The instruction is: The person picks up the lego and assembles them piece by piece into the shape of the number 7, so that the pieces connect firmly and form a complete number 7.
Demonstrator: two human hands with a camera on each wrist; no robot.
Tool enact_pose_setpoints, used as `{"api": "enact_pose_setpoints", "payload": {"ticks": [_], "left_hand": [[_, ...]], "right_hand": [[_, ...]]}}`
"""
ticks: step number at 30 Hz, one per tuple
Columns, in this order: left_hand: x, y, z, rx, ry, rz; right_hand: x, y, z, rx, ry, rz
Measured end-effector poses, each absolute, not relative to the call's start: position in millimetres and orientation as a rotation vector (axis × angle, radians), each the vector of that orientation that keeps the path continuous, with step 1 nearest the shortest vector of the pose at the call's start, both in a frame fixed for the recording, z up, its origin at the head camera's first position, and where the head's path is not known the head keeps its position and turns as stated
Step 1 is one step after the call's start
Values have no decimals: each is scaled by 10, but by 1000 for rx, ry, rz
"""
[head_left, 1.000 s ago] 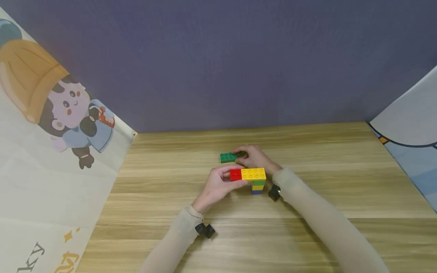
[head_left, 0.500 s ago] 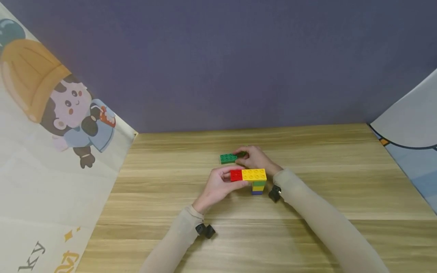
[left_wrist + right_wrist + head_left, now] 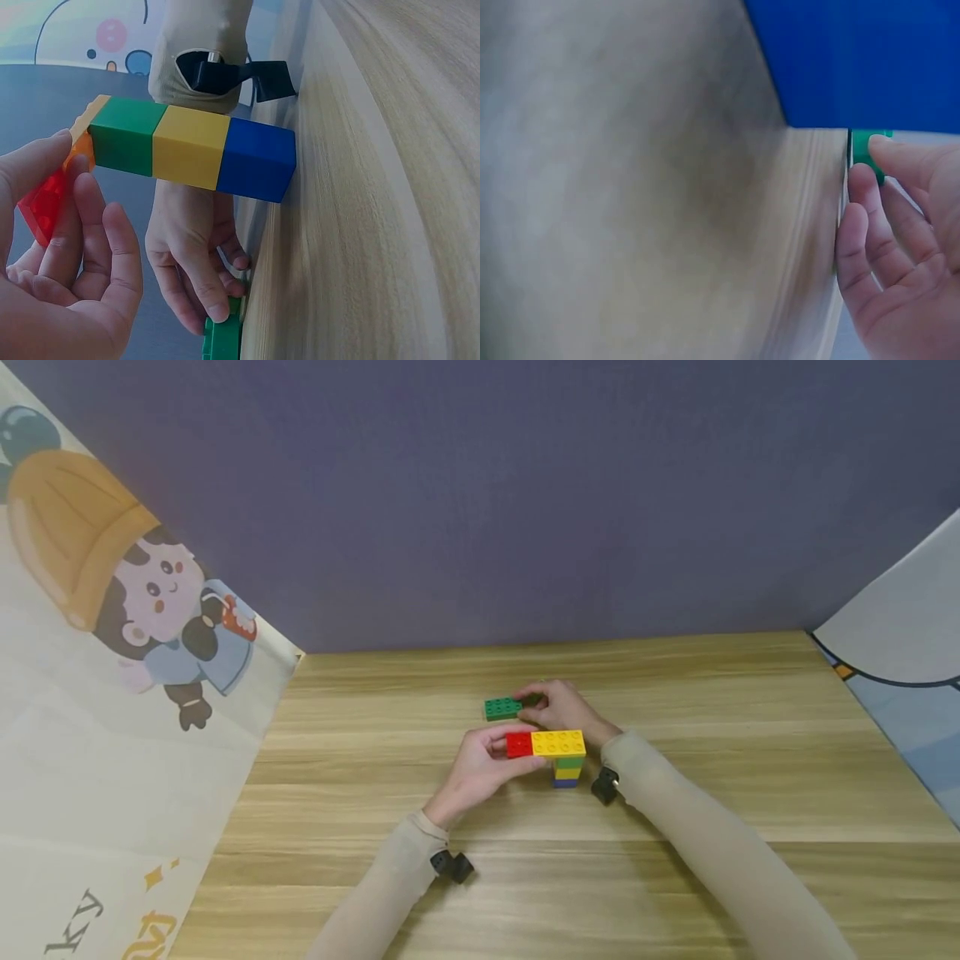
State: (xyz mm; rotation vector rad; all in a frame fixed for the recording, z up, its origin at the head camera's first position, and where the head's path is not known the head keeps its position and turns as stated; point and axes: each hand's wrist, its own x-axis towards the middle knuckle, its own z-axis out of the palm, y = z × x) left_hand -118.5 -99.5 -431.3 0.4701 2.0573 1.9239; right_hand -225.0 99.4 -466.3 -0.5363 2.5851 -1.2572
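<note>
Over the surface (image 3: 337, 793), the brick structure (image 3: 558, 743) is gripped at its red end (image 3: 519, 744) by fingers of the left hand (image 3: 474, 770). The green brick (image 3: 502, 708), lying beyond, is pinched by fingers of the right hand (image 3: 562, 706). Structure best kept steady; green brick best held squarely by its sides.

left hand (image 3: 474, 770): holds red brick (image 3: 518, 744) | right hand (image 3: 562, 707): pinches green brick (image 3: 502, 708) | wooden table (image 3: 697, 743)
</note>
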Motion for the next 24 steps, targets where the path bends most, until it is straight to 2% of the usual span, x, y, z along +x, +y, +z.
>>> {"api": "enact_pose_setpoints", "payload": {"ticks": [24], "left_hand": [[-1180,-993,-4301,455,2081,1903]], "right_hand": [[-2219,1117,-4620,-575,2558,-1324]]}}
